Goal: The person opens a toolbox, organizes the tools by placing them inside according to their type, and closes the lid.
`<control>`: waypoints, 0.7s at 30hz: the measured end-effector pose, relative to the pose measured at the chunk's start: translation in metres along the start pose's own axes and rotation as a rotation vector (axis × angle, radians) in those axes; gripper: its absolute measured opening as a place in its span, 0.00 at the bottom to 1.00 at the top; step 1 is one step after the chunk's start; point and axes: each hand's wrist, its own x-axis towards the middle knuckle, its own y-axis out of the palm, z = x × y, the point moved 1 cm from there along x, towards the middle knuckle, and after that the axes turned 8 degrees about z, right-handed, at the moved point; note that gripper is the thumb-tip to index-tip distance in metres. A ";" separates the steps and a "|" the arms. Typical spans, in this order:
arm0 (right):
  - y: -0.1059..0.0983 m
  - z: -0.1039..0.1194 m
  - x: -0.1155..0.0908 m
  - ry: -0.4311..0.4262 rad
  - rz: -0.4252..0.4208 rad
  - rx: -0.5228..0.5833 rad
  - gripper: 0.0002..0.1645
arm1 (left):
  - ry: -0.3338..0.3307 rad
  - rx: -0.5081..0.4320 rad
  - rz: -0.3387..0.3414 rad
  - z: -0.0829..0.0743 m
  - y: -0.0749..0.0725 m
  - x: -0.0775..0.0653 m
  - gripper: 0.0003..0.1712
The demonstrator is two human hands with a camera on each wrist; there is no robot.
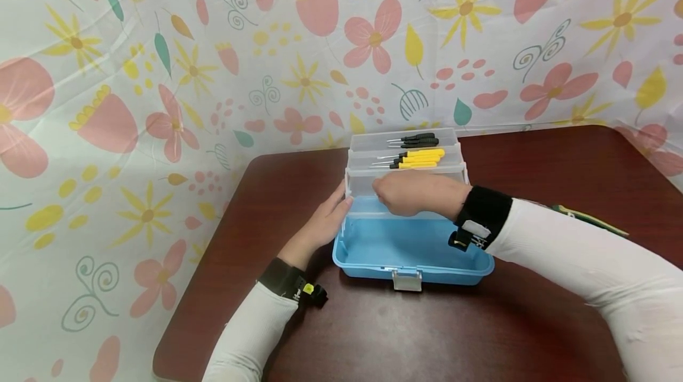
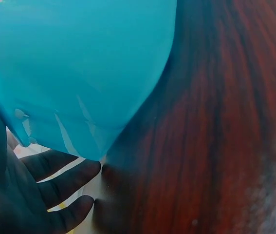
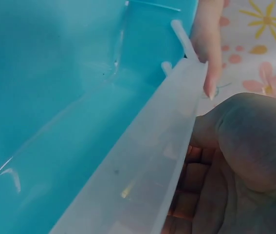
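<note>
A light-blue toolbox [image 1: 416, 245] stands unfolded on the table, its translucent trays [image 1: 405, 140] stepped up toward the back. Black-handled screwdrivers [image 1: 418, 140] lie in the rear tray, and several yellow-handled screwdrivers [image 1: 421, 158] in the one before it. My left hand [image 1: 328, 216] rests against the box's left side, thumb toward the front; in the left wrist view its loose fingers [image 2: 72, 180] reach the lower corner. Over the front tray [image 3: 142, 161], my right hand [image 1: 408, 192] is bent down with curled fingers. The tray wall hides its fingertips, and whether they hold anything does not show.
A latch [image 1: 407, 280] hangs at the box's front. Behind the right sleeve, a partly hidden green-and-yellow item [image 1: 589, 217] lies on the dark red-brown table [image 1: 405, 334]. A flowered cloth [image 1: 213, 73] hangs behind and to the left.
</note>
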 end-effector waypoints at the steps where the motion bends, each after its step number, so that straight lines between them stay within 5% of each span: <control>1: 0.000 0.000 0.001 0.004 0.001 -0.011 0.17 | -0.001 0.001 -0.001 0.000 0.000 0.000 0.33; 21: -0.001 0.011 0.004 0.123 -0.009 -0.091 0.24 | -0.001 0.007 0.002 0.000 -0.001 0.001 0.32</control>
